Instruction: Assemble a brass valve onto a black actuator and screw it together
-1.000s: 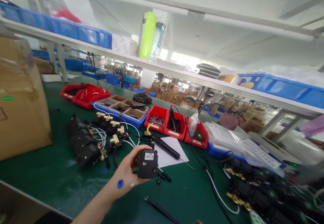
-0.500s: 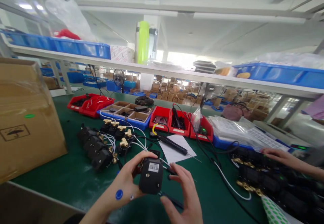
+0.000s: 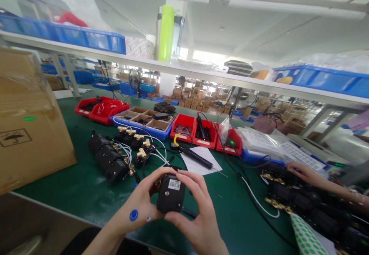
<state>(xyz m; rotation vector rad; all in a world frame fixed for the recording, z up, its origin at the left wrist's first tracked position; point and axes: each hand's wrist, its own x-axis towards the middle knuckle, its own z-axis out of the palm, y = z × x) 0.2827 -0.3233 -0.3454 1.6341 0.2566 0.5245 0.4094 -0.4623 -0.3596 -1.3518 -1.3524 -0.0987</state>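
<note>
Gripping the black box (image 3: 169,199) between our left hand (image 3: 144,196) and our right hand (image 3: 201,213), above the green bench (image 3: 239,224), we do best to press evenly and leave its white label (image 3: 174,185) uncovered, though we cannot quite tell what its far side bears.

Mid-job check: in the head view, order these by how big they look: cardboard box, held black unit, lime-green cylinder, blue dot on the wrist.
1. Cardboard box
2. Black unit and lime-green cylinder: too alike to rank, the unit being nearer the camera
3. Blue dot
</note>
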